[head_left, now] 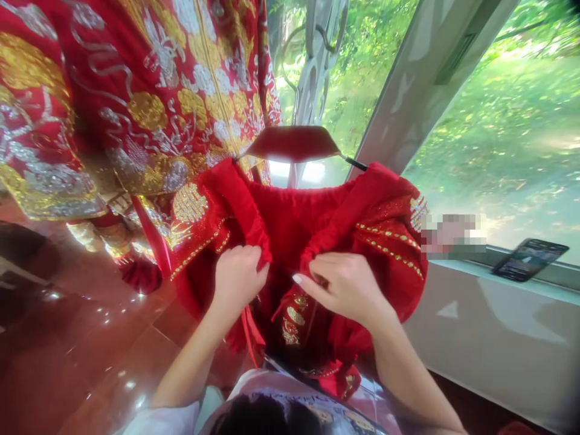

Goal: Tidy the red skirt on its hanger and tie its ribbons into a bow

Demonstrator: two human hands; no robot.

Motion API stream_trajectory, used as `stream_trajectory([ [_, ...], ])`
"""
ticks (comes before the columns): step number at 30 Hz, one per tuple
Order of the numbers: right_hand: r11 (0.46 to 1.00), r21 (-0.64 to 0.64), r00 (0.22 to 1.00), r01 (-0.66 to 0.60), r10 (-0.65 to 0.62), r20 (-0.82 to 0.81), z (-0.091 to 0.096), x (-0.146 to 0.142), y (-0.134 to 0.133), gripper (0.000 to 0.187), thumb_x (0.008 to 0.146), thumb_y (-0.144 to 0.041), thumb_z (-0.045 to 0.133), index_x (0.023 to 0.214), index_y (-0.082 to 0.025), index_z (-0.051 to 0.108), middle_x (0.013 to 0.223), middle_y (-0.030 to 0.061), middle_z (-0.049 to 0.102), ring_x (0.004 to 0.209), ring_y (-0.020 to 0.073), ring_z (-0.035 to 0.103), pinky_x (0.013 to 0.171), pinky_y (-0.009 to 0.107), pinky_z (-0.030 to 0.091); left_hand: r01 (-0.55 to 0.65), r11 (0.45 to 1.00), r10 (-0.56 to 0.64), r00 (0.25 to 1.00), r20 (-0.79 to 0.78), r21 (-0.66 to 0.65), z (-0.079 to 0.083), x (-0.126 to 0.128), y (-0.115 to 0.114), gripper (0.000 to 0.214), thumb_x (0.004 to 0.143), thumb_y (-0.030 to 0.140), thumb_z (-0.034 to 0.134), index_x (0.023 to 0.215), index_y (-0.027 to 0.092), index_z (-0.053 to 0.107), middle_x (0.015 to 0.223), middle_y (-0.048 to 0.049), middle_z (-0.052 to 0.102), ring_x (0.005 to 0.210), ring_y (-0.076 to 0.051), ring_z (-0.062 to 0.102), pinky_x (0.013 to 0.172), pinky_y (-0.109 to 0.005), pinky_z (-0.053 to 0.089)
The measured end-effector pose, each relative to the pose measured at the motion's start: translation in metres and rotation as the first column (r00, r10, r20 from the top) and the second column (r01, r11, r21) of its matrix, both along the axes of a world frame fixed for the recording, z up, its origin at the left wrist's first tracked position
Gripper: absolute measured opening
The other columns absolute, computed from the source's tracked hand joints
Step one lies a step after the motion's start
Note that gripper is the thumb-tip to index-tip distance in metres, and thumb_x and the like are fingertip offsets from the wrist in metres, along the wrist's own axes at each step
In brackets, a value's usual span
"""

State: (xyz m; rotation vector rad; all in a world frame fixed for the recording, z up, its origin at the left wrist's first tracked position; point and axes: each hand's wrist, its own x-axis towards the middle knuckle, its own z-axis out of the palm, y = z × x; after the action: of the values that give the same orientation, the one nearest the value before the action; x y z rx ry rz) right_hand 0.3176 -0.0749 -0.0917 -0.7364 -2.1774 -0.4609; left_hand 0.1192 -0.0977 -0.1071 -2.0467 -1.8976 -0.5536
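Observation:
A red garment [389, 217] with gold beading and round sparkling patches hangs in front of me from a dark hanger [356, 163]. Its gathered red edges run down on both sides of the middle opening. My left hand [240, 275] is closed around the left gathered edge. On the other side, my right hand [342, 284] grips the right edge, its thumb pointing inward. Below my left hand dangle thin red ribbons [252, 332]. Part of the garment's lower front, with gold embroidery, shows between my forearms and near my body.
At left hangs a large red robe [149, 90] with gold and silver embroidery. Windows [507, 139] with trees outside stand ahead and right. A phone [530, 260] leans on the sill. White scrolled metalwork [312, 66] rises behind the hanger. Shiny red tiles [99, 362] cover the floor.

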Motion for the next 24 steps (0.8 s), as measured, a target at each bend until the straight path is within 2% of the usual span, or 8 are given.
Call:
stream_trajectory([
  [4,0.976,0.192,0.977,0.106,-0.066,-0.203,0.061,-0.007,0.010,0.025,0.091,-0.030,0.053,0.070,-0.017,0.059,0.074,0.0054,0.063,0.068,0.0142,0.052,0.065,0.027,0.038,0.129,0.989,-0.109,0.965,0.236,-0.070,0.020,-0.018,-0.017,0.043,0.091,0.044,0.044,0.056,0.019,0.041,0.057,-0.0005,0.053,0.053,-0.014,0.046,0.055,-0.028,0.029],
  [7,0.954,0.152,0.931,0.257,-0.202,-0.304,0.098,-0.017,0.034,0.019,0.092,-0.030,0.050,0.102,-0.019,0.062,0.107,0.0113,0.064,0.097,0.0232,0.056,0.084,0.036,0.043,0.216,0.976,-0.189,0.894,0.406,-0.019,0.032,-0.023,-0.032,0.047,0.091,0.051,0.044,0.057,0.019,0.044,0.054,0.0015,0.049,0.050,-0.012,0.042,0.052,-0.027,0.030],
  [9,0.943,0.094,0.898,0.320,-0.270,-0.347,0.105,-0.016,0.046,0.025,0.092,-0.032,0.049,0.110,-0.019,0.060,0.113,0.0128,0.063,0.104,0.0266,0.054,0.088,0.041,0.042,0.205,0.975,-0.219,0.839,0.499,0.083,0.033,-0.022,-0.040,0.042,0.092,0.048,0.043,0.064,0.019,0.053,0.059,0.0001,0.055,0.054,-0.013,0.048,0.054,-0.026,0.034],
  [13,0.937,0.108,0.876,0.332,-0.264,-0.404,0.071,0.005,0.033,0.023,0.093,-0.028,0.045,0.106,-0.019,0.062,0.108,0.0116,0.065,0.104,0.0261,0.058,0.088,0.042,0.045,0.142,0.981,-0.192,0.779,0.597,0.129,0.009,-0.010,-0.041,0.036,0.093,0.041,0.047,0.066,0.019,0.058,0.061,-0.0003,0.058,0.057,-0.013,0.051,0.055,-0.025,0.039],
  [15,0.942,0.242,0.909,0.232,-0.121,-0.398,0.039,0.016,0.018,0.019,0.089,-0.020,0.048,0.100,-0.019,0.063,0.097,0.0080,0.068,0.094,0.0216,0.063,0.082,0.037,0.048,0.199,0.979,-0.172,0.716,0.677,0.038,-0.015,-0.003,-0.035,0.030,0.092,0.041,0.049,0.077,0.019,0.062,0.067,-0.0006,0.061,0.058,-0.012,0.053,0.055,-0.024,0.041],
  [17,0.950,0.303,0.961,0.073,0.014,-0.277,0.007,0.025,0.006,0.016,0.084,-0.015,0.052,0.094,-0.019,0.064,0.086,0.0039,0.070,0.077,0.0162,0.065,0.074,0.031,0.050,0.238,0.968,-0.107,0.669,0.736,-0.075,-0.042,0.005,-0.026,0.029,0.091,0.042,0.051,0.103,0.020,0.065,0.081,-0.0024,0.067,0.061,-0.013,0.057,0.056,-0.023,0.045],
  [20,0.988,0.153,0.989,-0.011,0.033,-0.143,-0.027,0.033,0.003,0.019,0.082,-0.012,0.056,0.096,-0.017,0.067,0.092,0.0046,0.072,0.076,0.0153,0.067,0.071,0.028,0.053,0.192,0.964,-0.009,0.709,0.705,-0.181,-0.077,0.011,-0.017,0.043,0.090,0.039,0.052,0.129,0.020,0.055,0.099,-0.0065,0.069,0.069,-0.015,0.062,0.065,-0.025,0.051],
  [24,0.995,-0.058,0.995,-0.085,0.082,-0.054,-0.053,0.038,0.008,0.030,0.085,-0.015,0.055,0.113,-0.015,0.067,0.125,0.0095,0.063,0.107,0.0191,0.064,0.088,0.030,0.055,0.237,0.933,-0.032,0.805,0.593,-0.271,-0.104,0.014,-0.016,0.034,0.091,0.033,0.049,0.119,0.018,0.063,0.115,-0.0095,0.069,0.098,-0.022,0.066,0.088,-0.032,0.052],
])
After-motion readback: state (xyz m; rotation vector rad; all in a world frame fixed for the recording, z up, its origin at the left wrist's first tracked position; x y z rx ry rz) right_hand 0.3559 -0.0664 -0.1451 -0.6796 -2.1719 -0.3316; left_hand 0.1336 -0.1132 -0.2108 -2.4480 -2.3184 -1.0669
